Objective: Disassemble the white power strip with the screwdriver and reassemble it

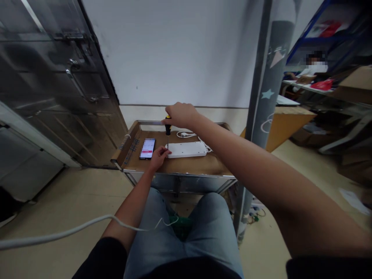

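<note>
Right hand [181, 115] closed round the screwdriver [167, 130], I hold it upright at the left end of the power strip [188, 149]; my left hand [158, 157], grip unclear, probably steadies them.

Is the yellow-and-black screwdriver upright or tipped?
Upright: the screwdriver points straight down from the right hand toward the white rectangular case.

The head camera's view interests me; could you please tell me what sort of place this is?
Probably a workshop or small assembly area: a screwdriver stands at one end of a white power strip, with blue shelving and a cardboard box in the background at right.
</note>
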`<state>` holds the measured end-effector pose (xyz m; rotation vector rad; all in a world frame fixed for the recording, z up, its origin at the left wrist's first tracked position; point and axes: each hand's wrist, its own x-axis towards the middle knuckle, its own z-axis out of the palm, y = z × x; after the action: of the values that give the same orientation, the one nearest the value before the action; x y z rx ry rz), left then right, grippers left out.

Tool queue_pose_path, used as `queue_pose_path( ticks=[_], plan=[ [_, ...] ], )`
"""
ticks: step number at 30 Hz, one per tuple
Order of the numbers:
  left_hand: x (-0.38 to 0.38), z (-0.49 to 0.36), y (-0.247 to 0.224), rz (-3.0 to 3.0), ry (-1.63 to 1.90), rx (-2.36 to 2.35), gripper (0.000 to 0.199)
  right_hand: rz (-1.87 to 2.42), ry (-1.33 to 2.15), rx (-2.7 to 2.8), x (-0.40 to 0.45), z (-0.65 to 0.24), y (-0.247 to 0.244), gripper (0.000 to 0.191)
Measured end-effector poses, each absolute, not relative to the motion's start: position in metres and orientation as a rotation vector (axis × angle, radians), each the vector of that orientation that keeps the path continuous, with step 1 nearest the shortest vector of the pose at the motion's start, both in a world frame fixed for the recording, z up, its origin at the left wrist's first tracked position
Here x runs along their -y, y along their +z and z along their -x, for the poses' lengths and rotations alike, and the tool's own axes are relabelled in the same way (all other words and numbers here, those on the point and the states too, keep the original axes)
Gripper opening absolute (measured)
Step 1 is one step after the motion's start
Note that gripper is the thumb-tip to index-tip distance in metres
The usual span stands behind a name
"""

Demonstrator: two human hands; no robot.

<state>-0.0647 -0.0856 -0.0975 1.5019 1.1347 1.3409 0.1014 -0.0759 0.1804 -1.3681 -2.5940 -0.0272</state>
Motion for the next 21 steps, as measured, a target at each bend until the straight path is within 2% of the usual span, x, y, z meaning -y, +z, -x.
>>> queue_pose_path(
  ticks=[2, 6, 9, 14, 21],
  plan=[
    [0.085, 0.065, -0.098, -1.519, 1.332, -1.143, 0.042, 1.284, 0.006, 2.706, 0.074, -0.107, 0.186, 0.046],
    [0.086, 0.067, -0.100, -1.588, 1.305, -1.196, 0.040, 1.148, 0.064, 2.860, 0.069, -0.119, 0.192, 0.033],
    [0.086, 0.067, -0.100, -1.680, 1.272, -1.275, 0.039, 1.147, 0.039, 2.876, 0.065, -0.123, 0.191, 0.035],
    [0.085, 0.061, -0.097, -1.851, 1.190, -1.388, 0.078, 1.196, -0.038, 2.942, 0.063, -0.125, 0.193, 0.040],
    [0.083, 0.061, -0.100, -1.935, 1.091, -1.517, 0.091, 1.254, -0.206, 2.968, 0.073, -0.123, 0.197, 0.048]
  ],
)
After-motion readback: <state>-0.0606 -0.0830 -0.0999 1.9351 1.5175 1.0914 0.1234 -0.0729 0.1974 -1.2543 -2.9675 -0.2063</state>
